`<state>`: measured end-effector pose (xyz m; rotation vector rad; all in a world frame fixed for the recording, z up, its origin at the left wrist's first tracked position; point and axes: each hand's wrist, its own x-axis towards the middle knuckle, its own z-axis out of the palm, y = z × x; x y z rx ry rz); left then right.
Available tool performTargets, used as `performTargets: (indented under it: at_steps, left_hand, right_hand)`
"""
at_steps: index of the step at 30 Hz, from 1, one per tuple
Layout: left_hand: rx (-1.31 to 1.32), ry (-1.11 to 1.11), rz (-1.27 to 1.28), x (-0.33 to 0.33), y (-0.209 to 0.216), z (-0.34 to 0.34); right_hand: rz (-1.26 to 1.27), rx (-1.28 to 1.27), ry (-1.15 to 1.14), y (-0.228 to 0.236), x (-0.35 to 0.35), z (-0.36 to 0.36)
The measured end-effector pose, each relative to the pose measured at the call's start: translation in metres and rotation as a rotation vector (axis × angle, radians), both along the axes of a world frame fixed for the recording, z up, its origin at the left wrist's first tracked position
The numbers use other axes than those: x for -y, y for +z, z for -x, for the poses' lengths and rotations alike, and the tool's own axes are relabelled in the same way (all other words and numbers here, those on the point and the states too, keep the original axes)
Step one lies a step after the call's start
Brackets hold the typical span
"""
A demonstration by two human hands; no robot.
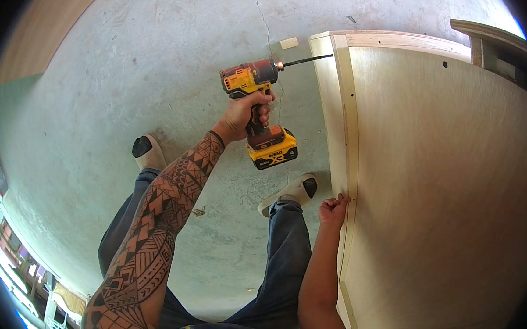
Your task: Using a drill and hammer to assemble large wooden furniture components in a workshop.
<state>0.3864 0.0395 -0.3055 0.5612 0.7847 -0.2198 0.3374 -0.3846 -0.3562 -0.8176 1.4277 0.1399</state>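
My left hand [247, 114] is wrapped round the grip of a yellow and black cordless impact driver [245, 77], its index finger by the trigger. A long dark bit [307, 60] runs from the driver's nose toward the wooden frame; its tip appears to overlap the frame's side near the far corner. Lower down, my right hand [332, 211] is closed, fingertips pinched at the edge strip [348, 109] of a large pale plywood panel [440, 177]. Whatever those fingertips hold, if anything, is too small to make out. Several dark holes dot the strip and panel.
A small wood offcut [289, 43] lies on the cracked concrete floor [204, 44] beyond the driver. Another wooden piece [493, 31] rests at the panel's far right corner. A brown board [56, 21] stands at the far left. My shoes [295, 191] are below the driver.
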Motion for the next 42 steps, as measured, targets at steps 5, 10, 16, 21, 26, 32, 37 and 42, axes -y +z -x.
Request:
performTargets:
  at_steps: [5,10,16,21,26,32,37,42]
  left_hand:
    - [0.087,-0.065,-0.146,-0.006,-0.002,0.004]
    - [0.059,-0.035,-0.090,0.003,-0.005,0.000]
    - [0.017,-0.010,-0.068,-0.008,-0.011,0.012]
    - [0.032,0.021,-0.019,0.002,-0.006,0.002]
    - [0.002,0.009,-0.058,0.002,-0.008,0.007]
    - [-0.042,0.076,-0.019,0.002,-0.016,0.016]
    - [-0.072,0.103,0.005,0.011,-0.017,0.010]
    - [-0.096,0.128,0.198,0.004,-0.034,0.039]
  right_hand:
    - [-0.041,0.027,-0.061,0.006,-0.003,0.003]
    - [-0.037,0.022,-0.105,-0.003,0.011,-0.004]
    - [-0.031,-0.025,-0.138,-0.013,-0.004,-0.015]
    - [-0.009,0.023,-0.175,-0.016,0.001,-0.017]
    - [-0.008,0.002,-0.230,-0.006,-0.010,-0.022]
    - [0.044,0.006,-0.242,-0.006,-0.020,-0.029]
    - [0.026,0.020,-0.244,-0.014,-0.007,-0.042]
    - [0.053,-0.066,-0.230,-0.018,-0.017,-0.032]
